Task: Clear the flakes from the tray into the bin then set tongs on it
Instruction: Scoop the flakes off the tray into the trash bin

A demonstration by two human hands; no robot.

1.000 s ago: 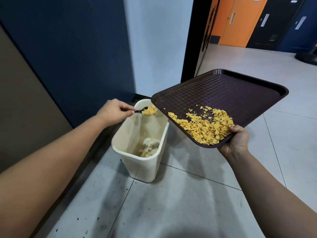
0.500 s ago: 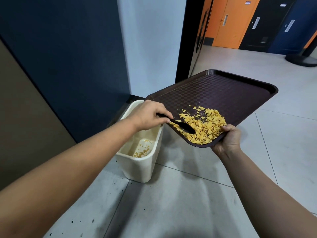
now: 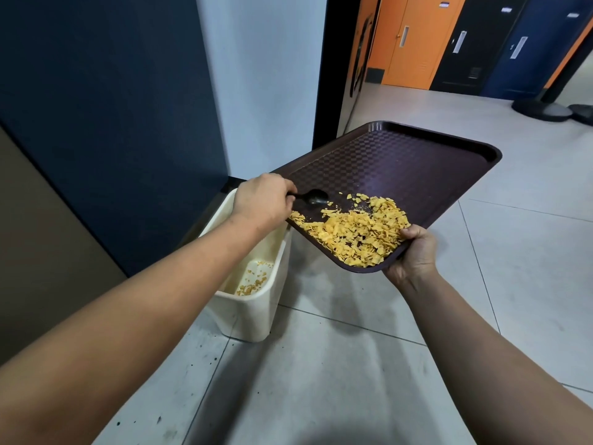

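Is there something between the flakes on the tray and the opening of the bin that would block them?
Nothing visible blocks them. The flakes lie at the low corner of the tilted tray, and the open bin stands beneath its left edge. Only the left hand with the spoon is there.

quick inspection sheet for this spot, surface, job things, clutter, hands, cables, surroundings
surface: grey tiled floor, dark specks near the bin
job's things: brown tray tilted over cream bin; yellow flakes heaped at its low corner, a few in the bin; tongs nothing seen
clutter: nothing seen
hands: left hand grips a black spoon on the tray; right hand holds the tray's near corner
cables: nothing seen
surroundings: dark blue wall, orange door, round stand bases on the far right
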